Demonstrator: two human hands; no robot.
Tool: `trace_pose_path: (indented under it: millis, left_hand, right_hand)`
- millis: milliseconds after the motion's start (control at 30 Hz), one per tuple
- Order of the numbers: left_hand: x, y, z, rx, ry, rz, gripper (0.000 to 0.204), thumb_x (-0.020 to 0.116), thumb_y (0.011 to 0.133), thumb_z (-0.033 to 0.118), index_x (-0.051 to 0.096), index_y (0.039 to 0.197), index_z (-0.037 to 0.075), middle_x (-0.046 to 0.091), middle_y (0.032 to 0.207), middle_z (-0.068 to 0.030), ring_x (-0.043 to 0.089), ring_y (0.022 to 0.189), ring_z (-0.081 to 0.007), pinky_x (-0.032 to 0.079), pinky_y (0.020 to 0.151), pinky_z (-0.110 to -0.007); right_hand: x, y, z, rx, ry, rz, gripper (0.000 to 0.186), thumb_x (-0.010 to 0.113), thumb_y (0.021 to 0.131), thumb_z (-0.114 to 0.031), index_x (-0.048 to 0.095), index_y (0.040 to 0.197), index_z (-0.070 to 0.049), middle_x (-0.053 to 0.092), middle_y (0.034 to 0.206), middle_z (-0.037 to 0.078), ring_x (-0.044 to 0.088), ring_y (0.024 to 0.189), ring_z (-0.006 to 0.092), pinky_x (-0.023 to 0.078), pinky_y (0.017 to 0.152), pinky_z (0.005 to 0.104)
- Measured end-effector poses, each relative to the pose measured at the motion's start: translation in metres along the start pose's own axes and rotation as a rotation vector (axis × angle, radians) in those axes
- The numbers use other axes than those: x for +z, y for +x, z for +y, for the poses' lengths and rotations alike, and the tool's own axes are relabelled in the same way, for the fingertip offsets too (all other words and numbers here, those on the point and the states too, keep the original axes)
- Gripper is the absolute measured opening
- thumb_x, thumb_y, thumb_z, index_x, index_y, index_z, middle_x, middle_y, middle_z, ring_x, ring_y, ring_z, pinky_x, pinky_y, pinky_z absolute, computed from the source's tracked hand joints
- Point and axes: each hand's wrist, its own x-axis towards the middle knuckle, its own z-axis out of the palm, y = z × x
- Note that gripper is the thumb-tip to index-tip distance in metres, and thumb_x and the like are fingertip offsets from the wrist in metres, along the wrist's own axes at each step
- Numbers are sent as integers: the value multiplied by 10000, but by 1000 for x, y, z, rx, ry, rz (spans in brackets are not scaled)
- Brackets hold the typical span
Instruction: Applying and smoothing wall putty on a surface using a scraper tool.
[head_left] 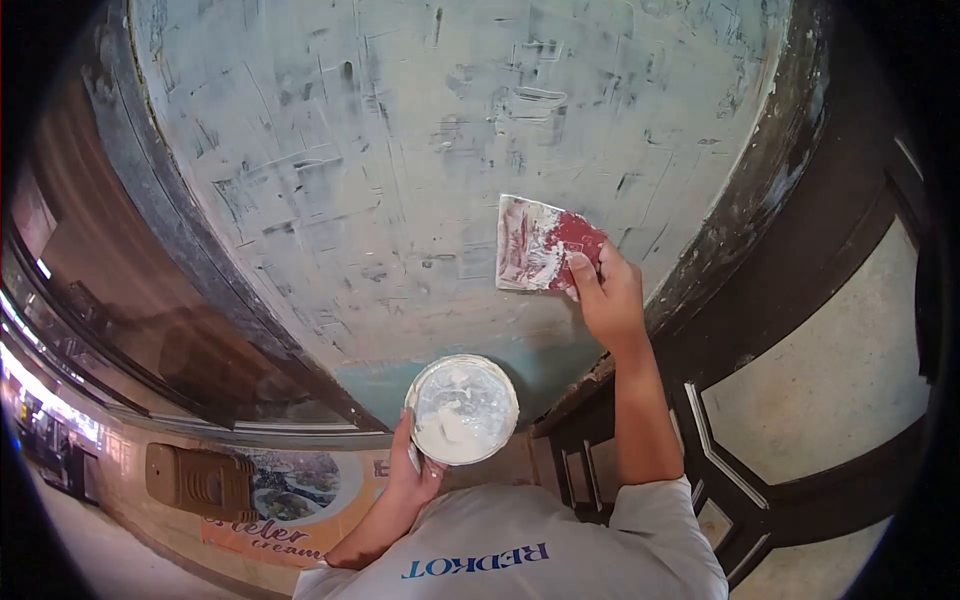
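Note:
My right hand [605, 295] grips a red putty scraper [548, 243], its blade coated with white paste and held at the pale, patchy panel [440, 150] in front of me; I cannot tell whether the blade touches it. The panel is marked with scrapes, ridges and dark flecks. Lower down, near the panel's bottom, my left hand [420, 460] holds a round tub [460, 408] with white paste inside and on its rim, my fingers around its left side.
Worn dark frame edges [735, 210] border the panel. A dark panelled door [840, 420] is at right, glazed brown panels [110, 290] at left. Low at left are a brown plastic object [200, 478] and an orange printed banner [300, 495].

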Motion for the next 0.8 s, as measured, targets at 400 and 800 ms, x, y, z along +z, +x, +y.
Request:
trace_pose_path:
  millis: [400,800]
  left_hand:
    - [-7,2,1,-24,2,-19,569,402,980,471,429,1376,63,547,1320,-112,568,1175,-254,497,976,-374]
    - [-5,1,-1,40,-10,-38,580,402,978,475,419,1389,66,533,1340,-122,548,1203,-271,468,1009,-392]
  right_hand:
    - [4,1,7,-52,-37,27,220,556,962,-176,607,1058,16,636,756,44,535,644,77,469,592,258]
    - [-4,-7,17,-27,16,33,220,548,967,-168,604,1072,17,646,808,31,549,671,67,483,600,244]
